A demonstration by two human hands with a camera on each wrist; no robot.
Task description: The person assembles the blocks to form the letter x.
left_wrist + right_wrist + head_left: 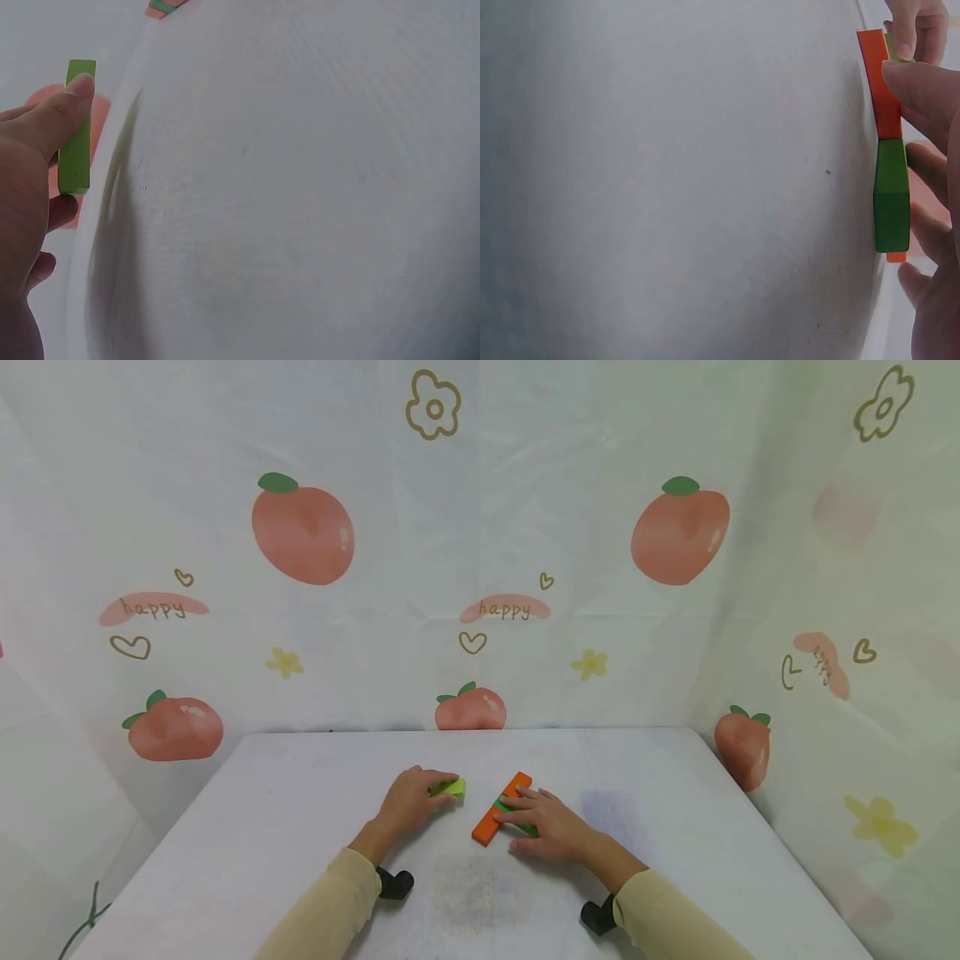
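Observation:
In my left hand (415, 797) I pinch a light green block (77, 150) between thumb and fingers, held just over the table in the left wrist view. My right hand (553, 828) lies over a group of blocks, its fingers spread and touching them. Two orange blocks (486, 829) form a slanting line with a green piece (500, 805) between them. Another green part (529, 830) shows under the right fingers. In the right wrist view the thumb touches an orange block (879, 82), which meets a darker green block (892, 195); the fingers partly hide the group.
A white table (300, 827) carries the blocks, with faint smudges near its front. Behind it hangs a white cloth (420, 527) printed with fruit, flowers and hearts. A black wrist mount (395, 884) sits at the left cuff and another mount (597, 917) at the right.

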